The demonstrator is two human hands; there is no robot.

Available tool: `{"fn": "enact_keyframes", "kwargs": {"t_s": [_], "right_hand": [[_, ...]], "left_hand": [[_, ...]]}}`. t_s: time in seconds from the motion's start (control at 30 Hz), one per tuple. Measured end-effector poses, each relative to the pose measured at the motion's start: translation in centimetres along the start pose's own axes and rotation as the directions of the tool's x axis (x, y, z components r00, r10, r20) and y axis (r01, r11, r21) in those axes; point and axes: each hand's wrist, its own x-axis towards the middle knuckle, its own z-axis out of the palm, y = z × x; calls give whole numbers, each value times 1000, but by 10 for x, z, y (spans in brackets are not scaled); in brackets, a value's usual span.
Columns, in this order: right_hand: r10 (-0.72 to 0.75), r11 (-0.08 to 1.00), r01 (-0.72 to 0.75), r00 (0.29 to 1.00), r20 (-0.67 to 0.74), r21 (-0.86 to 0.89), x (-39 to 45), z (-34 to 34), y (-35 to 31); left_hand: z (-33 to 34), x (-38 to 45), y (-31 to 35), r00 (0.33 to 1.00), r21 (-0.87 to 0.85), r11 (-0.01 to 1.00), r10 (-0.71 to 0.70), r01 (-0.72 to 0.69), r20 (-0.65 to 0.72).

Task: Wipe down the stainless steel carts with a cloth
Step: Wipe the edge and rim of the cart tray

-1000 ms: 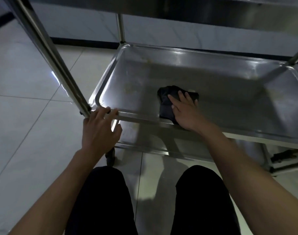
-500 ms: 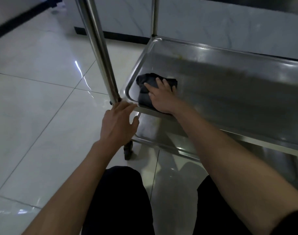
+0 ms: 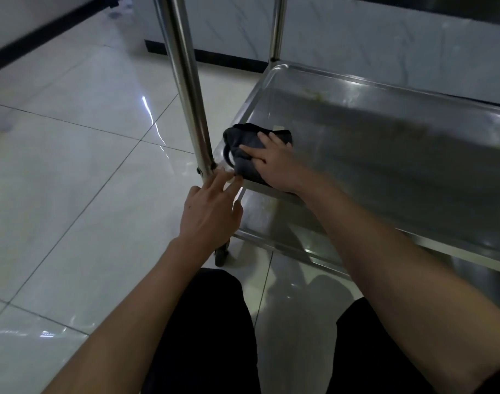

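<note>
A dark, bunched cloth (image 3: 244, 155) lies in the steel cart (image 3: 385, 143) shelf's near-left corner, apparently draping its rim.

the floor (image 3: 72, 155) is laid with large glossy pale tiles, split by thin dark grout lines that run on a slant. a bright streak of reflected light (image 3: 155, 129) lies across the tiles. along the far side stands a light wall (image 3: 371, 46) with faint marble-like veins, edged at its foot by a black skirting (image 3: 228, 59). a second black skirting band (image 3: 38, 38) runs at upper left. the room is dim.
</note>
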Motion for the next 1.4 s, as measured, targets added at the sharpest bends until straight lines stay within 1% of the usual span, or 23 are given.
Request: {"fn": "enact_keyframes", "kwargs": {"t_s": [0.07, 0.17, 0.23, 0.3, 0.4, 0.47, 0.53, 0.63, 0.8, 0.9, 0.97, 1.07, 1.27, 1.4], "right_hand": [[31, 1000, -31, 999, -18, 0, -21, -3, 18], [118, 991, -115, 992, -49, 66, -60, -7, 56], [176, 981, -170, 982, -63, 88, -89, -10, 81], [239, 968, -230, 968, -78, 102, -116, -14, 103], [327, 942, -317, 941, -91, 106, -148, -20, 127], [370, 926, -359, 923, -102, 114, -165, -23, 138], [402, 913, -389, 909, -112, 122, -175, -25, 144], [404, 912, -389, 908, -112, 132, -175, -24, 144], [417, 908, -406, 901, -121, 106, -158, -20, 135], [381, 924, -371, 916, -129, 95, -133, -10, 113], [340, 939, -331, 932, -122, 89, -108, -3, 91], [301, 952, -292, 948, -105, 92, -80, 3, 69], [286, 954, -272, 951, -119, 124, -84, 8, 80], [330, 940, -311, 934, -137, 141, -104, 4, 93]], "left_hand": [[-2, -1, 4, 1000, 11, 1000, -7, 7, 22], [-3, -2, 10, 999, 14, 1000, -27, 27, 26], [-4, 0, 17, 998, 9, 998, -65, 65, 13], [-5, 7, 28, 996, 4, 996, -85, 85, -31], [-5, 22, 56, 994, -47, 999, -11, 5, -113], [-2, 32, 77, 993, -90, 994, 54, -64, -106], [2, 40, 92, 994, -100, 990, 91, -97, -65], [10, 40, 95, 994, -92, 990, 99, -103, -48], [21, 33, 79, 981, -157, 976, 125, -148, -149], [28, 31, 74, 975, -187, 967, 140, -171, -171], [29, 30, 74, 975, -183, 967, 150, -180, -165], [29, 28, 74, 984, -188, 971, 129, -151, -124], [31, 20, 73, 988, -211, 967, 131, -145, -79], [27, 19, 76, 990, -200, 970, 130, -138, -55]]}}
